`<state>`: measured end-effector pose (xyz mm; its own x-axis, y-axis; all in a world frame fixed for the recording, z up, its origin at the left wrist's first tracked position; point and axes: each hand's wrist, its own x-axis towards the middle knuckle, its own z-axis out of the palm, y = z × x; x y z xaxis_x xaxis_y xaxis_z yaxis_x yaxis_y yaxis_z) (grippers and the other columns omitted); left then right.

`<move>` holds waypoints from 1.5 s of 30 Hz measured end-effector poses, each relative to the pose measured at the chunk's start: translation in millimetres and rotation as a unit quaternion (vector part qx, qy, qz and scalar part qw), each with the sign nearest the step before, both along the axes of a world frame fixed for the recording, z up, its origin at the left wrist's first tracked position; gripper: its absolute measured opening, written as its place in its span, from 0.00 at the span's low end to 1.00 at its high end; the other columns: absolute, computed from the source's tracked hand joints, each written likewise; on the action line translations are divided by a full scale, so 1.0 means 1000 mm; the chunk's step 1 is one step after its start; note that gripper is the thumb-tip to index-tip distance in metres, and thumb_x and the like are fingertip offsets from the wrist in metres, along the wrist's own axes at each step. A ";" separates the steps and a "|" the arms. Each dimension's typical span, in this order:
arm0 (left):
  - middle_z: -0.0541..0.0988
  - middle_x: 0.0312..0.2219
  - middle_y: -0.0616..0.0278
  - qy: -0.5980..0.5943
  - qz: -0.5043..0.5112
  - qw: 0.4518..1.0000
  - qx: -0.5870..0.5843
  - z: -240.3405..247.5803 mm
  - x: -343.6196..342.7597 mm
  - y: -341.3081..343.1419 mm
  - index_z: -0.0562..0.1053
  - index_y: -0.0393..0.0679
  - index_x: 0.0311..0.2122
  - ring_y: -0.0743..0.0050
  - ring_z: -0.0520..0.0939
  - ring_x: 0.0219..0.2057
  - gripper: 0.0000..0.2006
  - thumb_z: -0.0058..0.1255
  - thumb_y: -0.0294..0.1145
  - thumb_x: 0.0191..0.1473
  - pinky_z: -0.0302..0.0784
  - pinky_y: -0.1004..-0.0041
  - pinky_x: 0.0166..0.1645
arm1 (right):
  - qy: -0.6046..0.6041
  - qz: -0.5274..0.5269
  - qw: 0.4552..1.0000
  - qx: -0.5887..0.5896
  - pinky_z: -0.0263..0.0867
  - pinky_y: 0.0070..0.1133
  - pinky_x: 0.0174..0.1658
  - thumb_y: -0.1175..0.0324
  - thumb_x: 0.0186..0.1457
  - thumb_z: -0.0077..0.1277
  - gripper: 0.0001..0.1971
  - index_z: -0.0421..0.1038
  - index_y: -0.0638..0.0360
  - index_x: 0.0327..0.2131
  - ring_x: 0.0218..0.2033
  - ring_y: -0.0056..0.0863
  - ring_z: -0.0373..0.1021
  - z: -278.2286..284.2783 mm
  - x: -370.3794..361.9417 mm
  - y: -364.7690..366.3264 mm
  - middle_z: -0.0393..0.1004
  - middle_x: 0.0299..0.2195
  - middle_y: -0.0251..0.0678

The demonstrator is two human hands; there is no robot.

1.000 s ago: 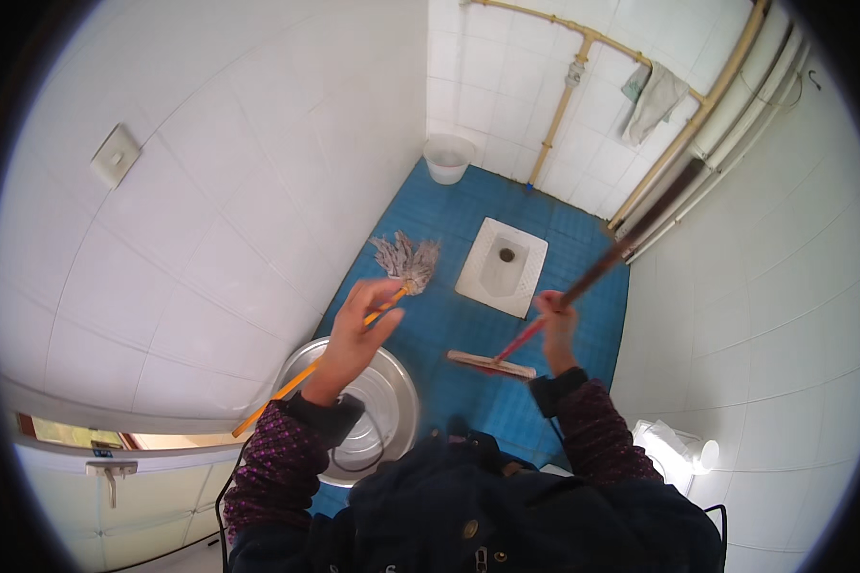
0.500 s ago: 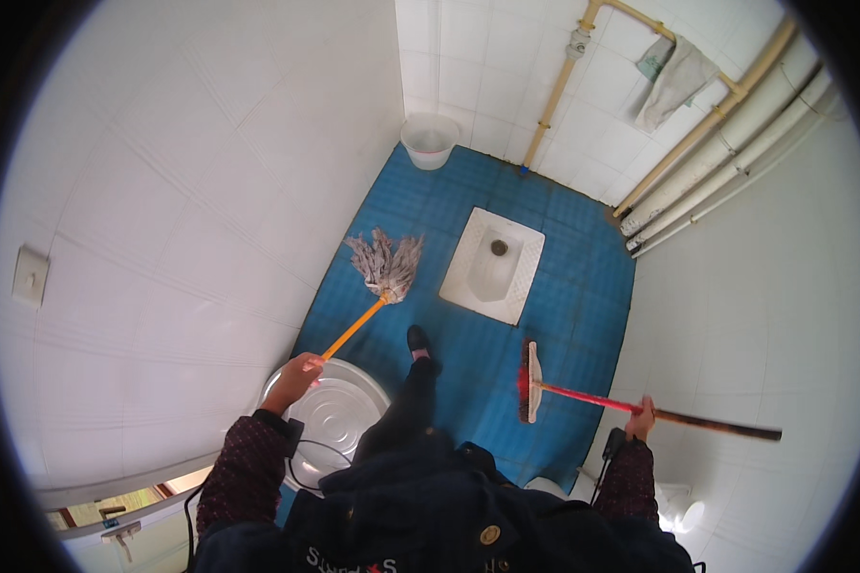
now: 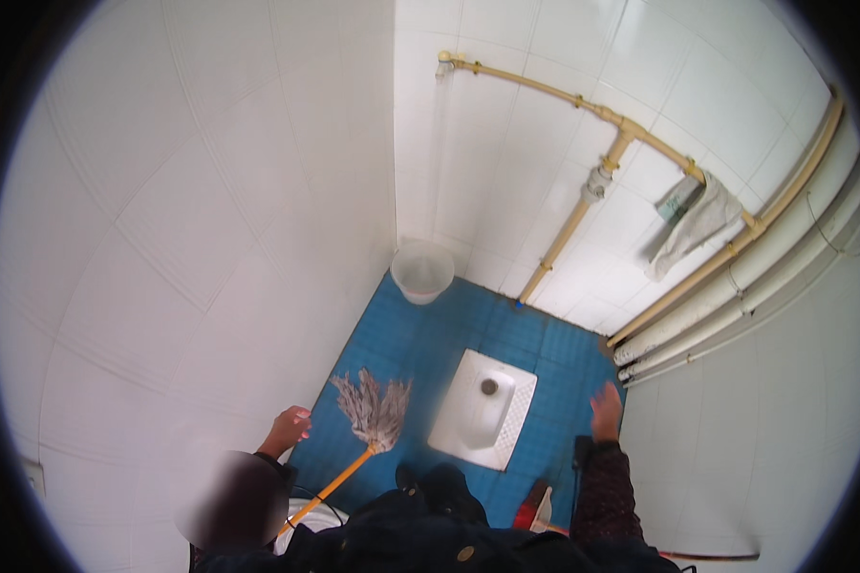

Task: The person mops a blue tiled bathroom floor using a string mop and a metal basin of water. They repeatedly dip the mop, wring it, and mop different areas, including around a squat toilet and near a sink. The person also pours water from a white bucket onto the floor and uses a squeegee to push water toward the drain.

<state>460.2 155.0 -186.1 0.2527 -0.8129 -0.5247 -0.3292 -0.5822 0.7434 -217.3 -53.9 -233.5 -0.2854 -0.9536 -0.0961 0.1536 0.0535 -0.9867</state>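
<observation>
A string mop (image 3: 371,413) with grey strands lies on the blue floor, its orange handle slanting back toward my left side. My left hand (image 3: 289,430) is raised beside the left wall, off the handle, holding nothing; its fingers look loosely curled and apart. On the other side, my right hand (image 3: 605,413) reaches forward, open and a little blurred, with nothing in it. Below that hand a red and white broom (image 3: 533,504) rests low at the right, part of its handle hidden behind my sleeve.
A white squat toilet (image 3: 483,411) is set in the blue tiled floor (image 3: 430,334). A white bucket (image 3: 422,272) stands in the far corner. Yellowish pipes (image 3: 569,234) run over the far wall, with a grey cloth (image 3: 702,224) hanging there. A pale basin (image 3: 320,516) shows beside my left leg.
Both hands have let go, the left of the mop and the right of the broom, and moved forward. The view has tilted up, showing more of the far wall and pipes.
</observation>
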 end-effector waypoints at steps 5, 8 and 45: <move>0.75 0.25 0.59 0.093 0.041 0.995 -0.022 -0.015 0.001 -0.066 0.65 0.37 0.42 0.74 0.77 0.22 0.14 0.45 0.31 0.50 0.72 0.77 0.24 | 0.026 0.192 0.970 -0.145 0.49 0.22 0.56 0.67 0.57 0.40 0.29 0.42 0.61 0.59 0.58 0.26 0.48 0.173 0.256 -0.247 0.47 0.58 0.36; 0.75 0.25 0.59 0.137 0.131 0.982 0.022 -0.045 0.007 -0.090 0.65 0.37 0.42 0.74 0.77 0.21 0.15 0.45 0.32 0.50 0.72 0.77 0.24 | -0.011 0.254 0.939 -0.232 0.40 0.23 0.60 0.65 0.55 0.44 0.34 0.37 0.66 0.59 0.61 0.31 0.39 0.255 0.368 -0.353 0.40 0.60 0.43; 0.65 0.49 0.47 0.066 0.331 0.935 -0.113 -0.523 -0.026 -0.602 0.56 0.37 0.54 0.62 0.68 0.49 0.33 0.56 0.38 0.46 0.67 0.69 0.49 | 0.126 0.337 0.865 0.348 0.56 0.24 0.49 0.63 0.48 0.53 0.28 0.56 0.61 0.51 0.47 0.24 0.59 -0.482 0.382 -0.610 0.62 0.46 0.32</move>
